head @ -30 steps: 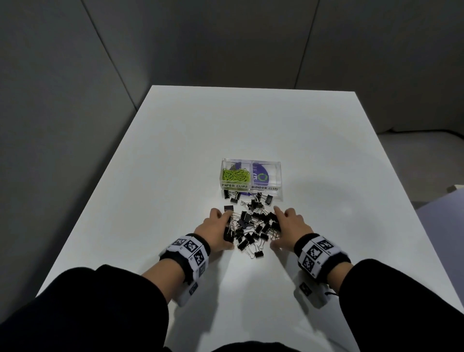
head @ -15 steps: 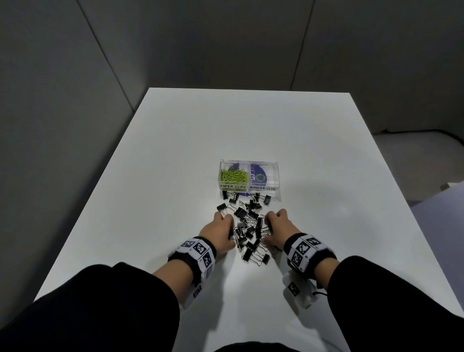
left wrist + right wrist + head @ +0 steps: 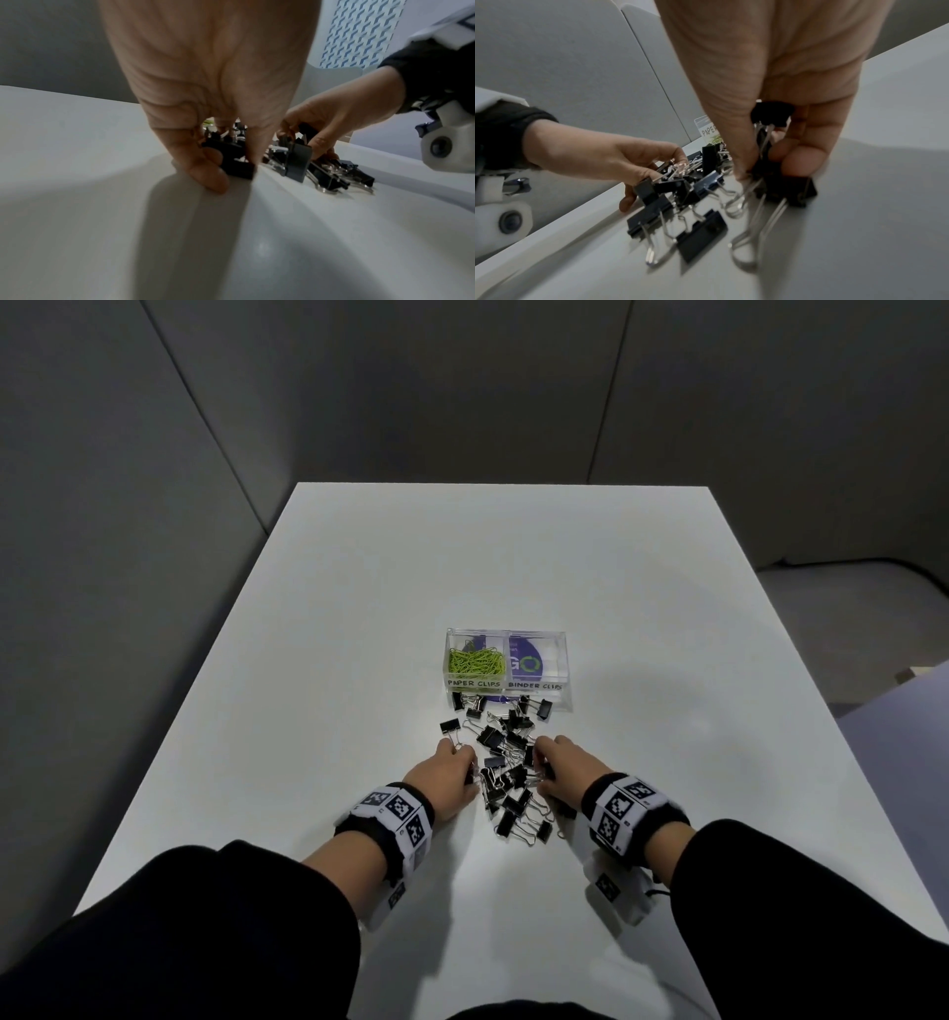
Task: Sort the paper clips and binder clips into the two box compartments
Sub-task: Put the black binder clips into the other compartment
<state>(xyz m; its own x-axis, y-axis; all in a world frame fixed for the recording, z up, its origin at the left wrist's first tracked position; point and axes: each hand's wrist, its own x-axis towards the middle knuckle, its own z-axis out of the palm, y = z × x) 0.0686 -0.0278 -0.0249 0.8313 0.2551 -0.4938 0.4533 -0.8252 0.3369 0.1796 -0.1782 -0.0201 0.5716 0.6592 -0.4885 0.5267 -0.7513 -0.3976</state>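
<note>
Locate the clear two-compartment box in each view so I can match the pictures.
Head: clear box at centre, beyond the binder clips.
Left wrist: not clearly visible; only a green glimpse behind the left hand.
Right wrist: its "PAPE" label corner mid-frame, beside the right hand.
Shared landmark: the binder clip pile.

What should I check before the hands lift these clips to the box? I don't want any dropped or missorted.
1. Left hand grips binder clips: ok.
2. Right hand grips binder clips: ok.
3. Hold firm enough to lift: cannot tell.
4. Binder clips compartment has room: ok, looks empty.
5. Paper clips are in their own compartment: ok.
6. No paper clips mixed into the pile on the table: ok, none visible.
</note>
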